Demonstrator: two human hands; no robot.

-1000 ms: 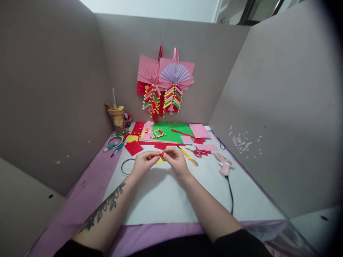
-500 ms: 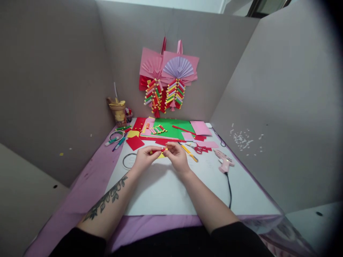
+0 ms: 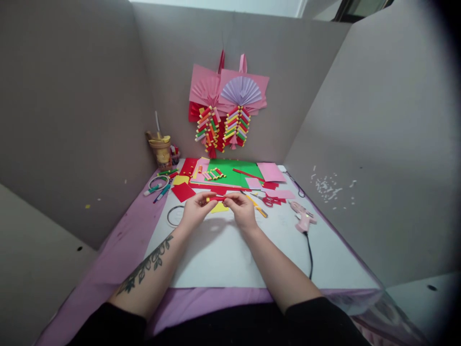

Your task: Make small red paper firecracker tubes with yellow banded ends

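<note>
Between my two hands, above the white board [image 3: 216, 259], is a small red paper roll [image 3: 216, 198] with a yellow band at its left end. My left hand [image 3: 196, 207] pinches the roll's left part between thumb and fingers. The fingertips of my right hand [image 3: 242, 207] close on its right end, which they partly hide. Just below the roll lies a yellow piece of paper [image 3: 219, 207]. Several finished paper rolls [image 3: 214, 174] with yellow ends rest in a row on the green sheet [image 3: 236, 168] behind my hands.
To the right lie red-handled scissors [image 3: 268, 201], a yellow craft knife [image 3: 260, 209] and a pink glue gun [image 3: 303, 217] with a black cord. On the left are a tape roll [image 3: 175, 216], pens [image 3: 163, 193] and a pot [image 3: 161, 150]. Paper firecracker decorations [image 3: 236, 126] hang on the back wall.
My hands have moved slightly apart, showing more of the red roll. It now lies more level between them. The view has shifted slightly.
</note>
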